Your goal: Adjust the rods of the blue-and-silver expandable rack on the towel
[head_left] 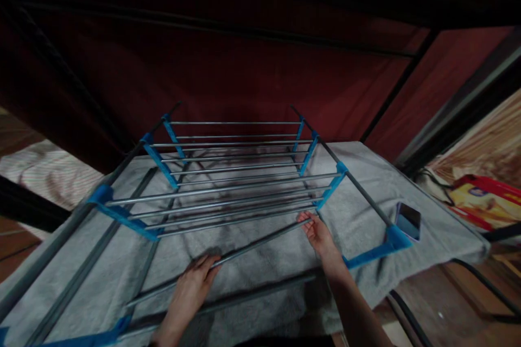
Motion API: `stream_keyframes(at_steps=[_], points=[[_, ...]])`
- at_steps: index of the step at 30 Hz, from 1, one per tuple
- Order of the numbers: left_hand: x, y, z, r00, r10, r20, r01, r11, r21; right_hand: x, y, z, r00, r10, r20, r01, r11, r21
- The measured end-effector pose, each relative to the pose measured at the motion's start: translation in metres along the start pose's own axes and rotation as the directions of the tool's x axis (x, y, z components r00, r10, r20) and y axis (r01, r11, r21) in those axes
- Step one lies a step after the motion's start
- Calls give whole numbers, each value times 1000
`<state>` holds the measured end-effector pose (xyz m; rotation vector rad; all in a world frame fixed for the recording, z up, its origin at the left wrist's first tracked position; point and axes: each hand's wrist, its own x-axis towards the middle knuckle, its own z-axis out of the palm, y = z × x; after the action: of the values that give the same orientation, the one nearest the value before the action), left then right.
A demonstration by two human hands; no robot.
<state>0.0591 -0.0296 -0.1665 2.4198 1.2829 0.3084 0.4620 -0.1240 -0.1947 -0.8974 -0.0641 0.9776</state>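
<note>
Nearest, the left hand (pixel 190 288) closes its fingers around a loose metal rod (pixel 260 240). The rod slants from near left to far right, where the right hand (pixel 319 237) pinches its far end beside the drying rack (pixel 228 184). Beyond, the rack rests on a grey towel (pixel 366 173), a phone (pixel 408 220) at right.

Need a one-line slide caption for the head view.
Both hands, left hand and right hand, grip a loose metal rod over a drying rack.

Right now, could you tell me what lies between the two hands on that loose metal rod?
In the head view, only a bare stretch of the rod runs between the left hand and right hand, over the grey towel.
</note>
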Motion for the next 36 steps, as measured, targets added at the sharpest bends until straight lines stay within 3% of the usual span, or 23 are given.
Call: stream_keyframes(at_steps=[8, 18, 30, 36], points=[[7, -20, 14, 979, 149, -141, -137, 987, 87, 0, -2, 6, 999, 23, -25, -23, 999, 23], [12, -21, 12, 951, 254, -179, -233, 964, 129, 2, -1, 10, 997, 22, -73, -21, 1000, 15], [13, -20, 10, 948, 264, -176, -241, 960, 141, 1, -3, 14, 997, 13, -79, -12, 1000, 5], [11, -21, 13, 930, 284, -235, -260, 957, 126, -1, -6, 15, 996, -2, -94, 3, 1000, 13]])
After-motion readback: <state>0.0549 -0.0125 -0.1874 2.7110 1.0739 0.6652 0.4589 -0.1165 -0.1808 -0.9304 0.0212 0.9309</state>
